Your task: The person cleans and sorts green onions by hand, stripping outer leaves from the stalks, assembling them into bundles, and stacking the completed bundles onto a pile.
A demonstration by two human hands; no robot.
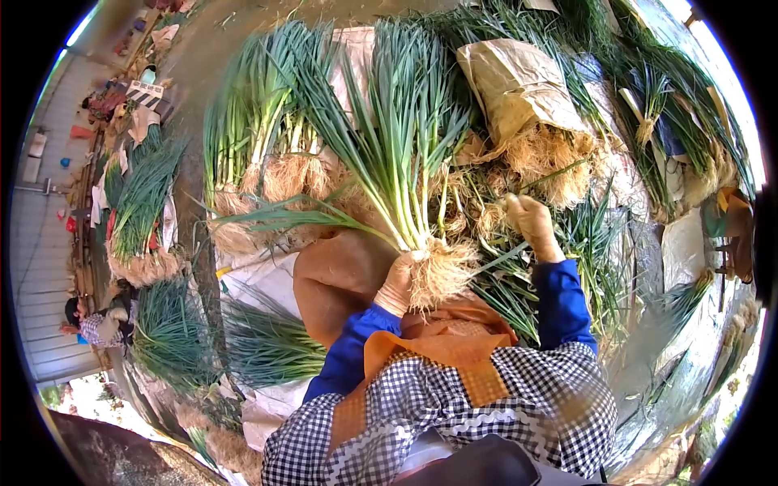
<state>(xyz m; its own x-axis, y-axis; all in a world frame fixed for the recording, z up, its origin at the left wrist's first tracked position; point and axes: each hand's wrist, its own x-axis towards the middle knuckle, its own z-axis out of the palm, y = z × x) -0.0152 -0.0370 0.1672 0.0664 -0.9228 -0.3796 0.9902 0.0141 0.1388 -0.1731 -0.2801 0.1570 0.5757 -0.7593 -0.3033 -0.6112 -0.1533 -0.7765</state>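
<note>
My left hand (399,283) is closed round the base of a bunch of green onions (409,190), just beside its pale, tangled roots (442,271). The long green leaves fan out away from me. To the right, my right hand (532,225) is curled closed above loose stalks and leaves. Whatever its fingers may hold is too small to make out. Just beyond it lies a bundle of green onions wrapped in brown paper (519,85), its roots (551,162) towards me. More green onions (267,121) lie to the left of the held bunch.
Loose green leaves (271,344) lie on a pale sheet (263,283) at my left. Further left are another root-ended pile (146,202) and a person (101,324) in a checked top. More bundles (681,121) lie at far right, near a small stool (736,243).
</note>
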